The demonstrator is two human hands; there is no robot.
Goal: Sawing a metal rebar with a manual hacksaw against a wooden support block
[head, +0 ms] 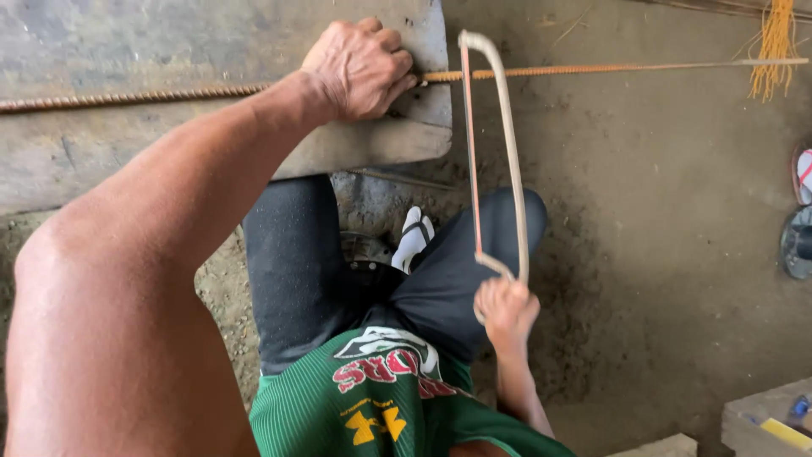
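Left hand (362, 69) clenched on rusty rebar (592, 68) at the right edge of the wooden bench (169, 42), right hand (505, 310) gripping hacksaw (495, 152) handle, blade across the overhanging bar.

From my feed the light is soft, even daylight, brightest on the bare forearm nearest the lens and on the grey wooden plank table (169, 51). I see no glare. Below the table's near edge the ground falls into deep shadow. The thin bow-shaped hacksaw (499, 152) reads sharp. Far right of the table, the frame's edge softens and objects there blur.
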